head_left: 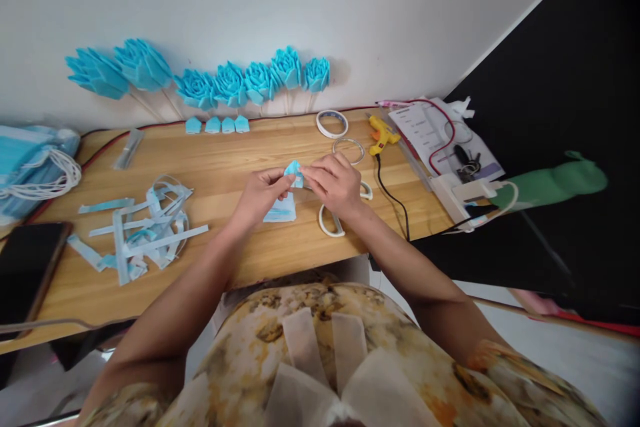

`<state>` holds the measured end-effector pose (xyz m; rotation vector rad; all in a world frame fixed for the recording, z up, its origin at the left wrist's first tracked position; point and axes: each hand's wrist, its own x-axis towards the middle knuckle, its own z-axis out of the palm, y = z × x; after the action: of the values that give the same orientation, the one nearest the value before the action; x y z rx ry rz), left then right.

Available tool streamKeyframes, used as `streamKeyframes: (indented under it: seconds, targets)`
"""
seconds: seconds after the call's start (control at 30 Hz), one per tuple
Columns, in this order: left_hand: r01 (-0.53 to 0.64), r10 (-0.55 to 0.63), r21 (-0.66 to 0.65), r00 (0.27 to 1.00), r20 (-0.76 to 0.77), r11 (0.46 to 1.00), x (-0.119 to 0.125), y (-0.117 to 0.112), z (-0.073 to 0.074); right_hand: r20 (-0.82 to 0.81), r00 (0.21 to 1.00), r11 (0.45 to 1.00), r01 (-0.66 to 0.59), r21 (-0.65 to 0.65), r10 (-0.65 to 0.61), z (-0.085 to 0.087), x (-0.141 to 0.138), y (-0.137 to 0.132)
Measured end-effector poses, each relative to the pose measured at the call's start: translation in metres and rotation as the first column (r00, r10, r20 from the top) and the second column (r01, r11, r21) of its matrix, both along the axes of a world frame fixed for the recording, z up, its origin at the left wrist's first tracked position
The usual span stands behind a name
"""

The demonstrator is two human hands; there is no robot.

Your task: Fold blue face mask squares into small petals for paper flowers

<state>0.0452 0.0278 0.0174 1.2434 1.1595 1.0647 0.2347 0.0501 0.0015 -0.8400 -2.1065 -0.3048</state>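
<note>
A small folded piece of blue mask fabric [294, 172] is pinched between my two hands above the table. My left hand [264, 192] grips its left and lower side with thumb and fingers. From the right, the fingertips of my right hand [334, 180] press on its edge. Under it, a flat light-blue fabric piece [281, 209] lies on the wood, partly covered by my left hand. Scissors with white handles [332, 221] lie beneath my right hand, their blades mostly hidden. Several small folded blue petals [213, 125] stand in a row near the wall.
Blue fabric flowers on sticks [230, 83] lean on the wall. Cut strips [145, 230], a phone [30, 273] and stacked masks [35, 160] are left. Tape rolls [332, 124], a yellow glue gun [383, 135] and a power strip [453, 200] are right.
</note>
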Motion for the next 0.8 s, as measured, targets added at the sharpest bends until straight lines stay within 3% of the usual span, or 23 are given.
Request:
streamKeyframes:
  seconds: [0.2, 0.33, 0.4, 0.47, 0.53, 0.6, 0.7, 0.73, 0.8]
  targets:
    - [-0.002, 0.007, -0.065, 0.997, 0.074, 0.998, -0.001, 0.002, -0.005, 0.012, 0.998, 0.998, -0.062, 0.01, 0.062, 0.003, -0.001, -0.001]
    - [-0.023, 0.04, -0.109, 0.985, 0.165, 0.994, -0.002, 0.005, -0.008, 0.092, 0.985, 0.976, -0.13, -0.175, 0.147, 0.013, 0.001, -0.001]
    - [-0.035, 0.056, -0.11, 0.98, 0.191, 0.993, -0.002, 0.006, -0.009, 0.049, 0.981, 0.941, -0.164, -0.296, 0.186, 0.018, 0.003, 0.001]
    - [-0.032, 0.046, -0.088, 0.986, 0.162, 0.996, -0.002, 0.005, -0.007, -0.115, 0.978, 0.882, -0.208, -0.422, 0.176, 0.021, 0.004, 0.003]
    - [-0.036, 0.042, -0.049, 0.993, 0.113, 0.998, -0.001, 0.004, -0.005, -0.315, 0.945, 0.791, -0.26, -0.553, 0.09, 0.021, 0.003, 0.006]
    - [-0.048, 0.048, -0.009, 0.995, 0.091, 0.999, -0.001, 0.003, -0.004, -0.456, 0.89, 0.659, -0.346, -0.668, 0.006, 0.018, 0.001, 0.009]
    - [-0.064, 0.06, 0.03, 0.99, 0.125, 0.997, -0.001, 0.003, -0.005, -0.581, 0.814, 0.461, -0.511, -0.725, -0.01, 0.012, -0.007, 0.012]
    - [-0.07, 0.064, 0.038, 0.988, 0.138, 0.997, -0.001, 0.004, -0.005, -0.604, 0.797, 0.42, -0.545, -0.726, -0.009, 0.01, -0.01, 0.013]
    - [-0.083, 0.074, 0.05, 0.985, 0.154, 0.995, -0.001, 0.005, -0.007, -0.626, 0.779, 0.397, -0.57, -0.72, -0.018, 0.008, -0.016, 0.015]
